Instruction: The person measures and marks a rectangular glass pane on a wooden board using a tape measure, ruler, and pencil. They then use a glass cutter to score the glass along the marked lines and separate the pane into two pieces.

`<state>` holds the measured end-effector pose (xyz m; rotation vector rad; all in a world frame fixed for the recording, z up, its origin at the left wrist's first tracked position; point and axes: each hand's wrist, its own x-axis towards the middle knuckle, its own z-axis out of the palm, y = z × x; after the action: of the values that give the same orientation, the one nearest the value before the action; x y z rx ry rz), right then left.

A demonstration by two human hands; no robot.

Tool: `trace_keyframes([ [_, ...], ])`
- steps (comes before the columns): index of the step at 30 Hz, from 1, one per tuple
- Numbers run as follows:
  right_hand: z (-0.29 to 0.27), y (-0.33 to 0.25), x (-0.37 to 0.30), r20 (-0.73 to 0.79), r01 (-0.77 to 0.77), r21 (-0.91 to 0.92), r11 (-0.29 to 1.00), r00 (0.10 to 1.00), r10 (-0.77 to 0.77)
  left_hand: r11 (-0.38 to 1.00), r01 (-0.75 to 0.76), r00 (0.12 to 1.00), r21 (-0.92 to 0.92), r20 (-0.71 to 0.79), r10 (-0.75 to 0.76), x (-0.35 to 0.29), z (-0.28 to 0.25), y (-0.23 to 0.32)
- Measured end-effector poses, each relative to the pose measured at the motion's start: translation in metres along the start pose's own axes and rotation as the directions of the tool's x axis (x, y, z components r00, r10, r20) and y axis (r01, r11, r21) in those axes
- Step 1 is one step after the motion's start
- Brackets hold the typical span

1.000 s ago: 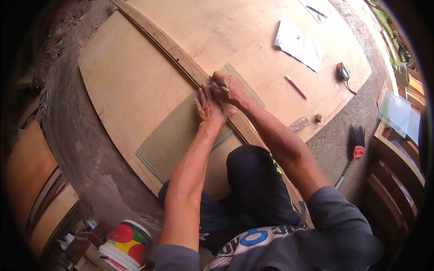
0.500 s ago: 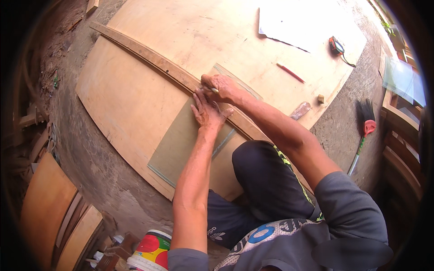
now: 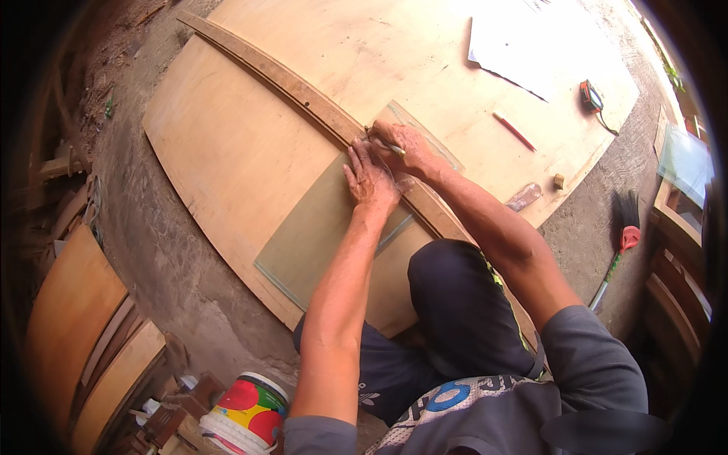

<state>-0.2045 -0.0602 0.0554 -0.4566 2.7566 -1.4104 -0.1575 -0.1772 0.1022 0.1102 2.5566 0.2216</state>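
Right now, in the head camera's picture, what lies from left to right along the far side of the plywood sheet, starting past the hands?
White paper sheet → red pencil → tape measure → broom, off the plywood.

Plywood sheet (image 3: 250, 144) on floor (image 3: 163, 258); glass pane (image 3: 318, 235), wooden strip (image 3: 296, 91)

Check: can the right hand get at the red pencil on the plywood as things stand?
Probably yes. The red pencil lies in the open on the plywood sheet, beyond the right hand, with nothing between them. But that hand grips a slim tool at the wooden strip, so its fingers aren't free.
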Motion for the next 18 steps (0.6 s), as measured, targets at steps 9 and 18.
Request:
trace_keyframes([
  [9, -0.009, -0.008, 0.005, 0.087, -0.03, 0.0, 1.0, 0.996, 0.03, 0.999, 0.008, 0.999, -0.054, -0.042, -0.01, 0.005, 0.01, -0.004],
  [18, -0.012, -0.01, 0.01, 0.163, -0.097, -0.096, 0.991, 0.98, 0.112, 0.996, -0.021, 0.999, -0.088, -0.047, 0.017, 0.003, 0.007, -0.005],
])
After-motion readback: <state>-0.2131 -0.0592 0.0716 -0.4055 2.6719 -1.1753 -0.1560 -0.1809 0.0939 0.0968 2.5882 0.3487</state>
